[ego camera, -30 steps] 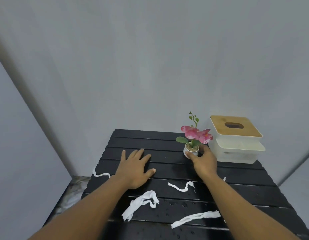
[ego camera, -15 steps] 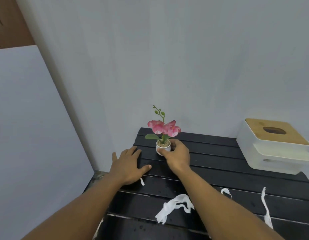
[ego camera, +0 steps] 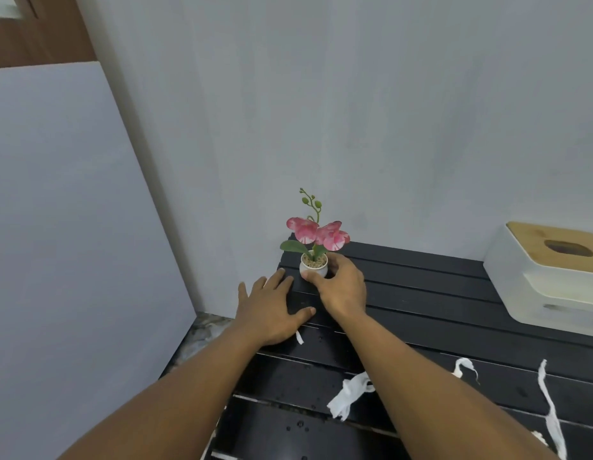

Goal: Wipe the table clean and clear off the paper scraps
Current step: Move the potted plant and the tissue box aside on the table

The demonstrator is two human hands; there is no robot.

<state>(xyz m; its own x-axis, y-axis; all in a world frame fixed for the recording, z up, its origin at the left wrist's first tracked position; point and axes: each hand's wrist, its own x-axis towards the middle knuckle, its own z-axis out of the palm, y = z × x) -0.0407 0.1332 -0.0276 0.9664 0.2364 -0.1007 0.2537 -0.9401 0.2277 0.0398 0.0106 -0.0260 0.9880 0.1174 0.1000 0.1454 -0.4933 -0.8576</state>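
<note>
A black slatted table (ego camera: 431,293) carries white paper scraps: a crumpled one (ego camera: 346,395) under my right forearm, a small curl (ego camera: 464,366), a long strip (ego camera: 549,406) at the right, and a tiny bit (ego camera: 299,336) by my left hand. My left hand (ego camera: 270,310) lies flat on the table's far left part, fingers spread. My right hand (ego camera: 341,287) grips a small white pot with a pink orchid (ego camera: 313,240), standing upright near the table's far left corner. Water droplets dot the near slats.
A white tissue box with a wooden lid (ego camera: 554,277) stands at the far right against the grey wall. The table's left edge drops to a marbled floor (ego camera: 202,333). A pale panel (ego camera: 72,227) stands to the left.
My right hand has carried the flower pot from beside the tissue box leftward to the far left corner. My view has swung left with it. My left hand has stayed flat on the table.
</note>
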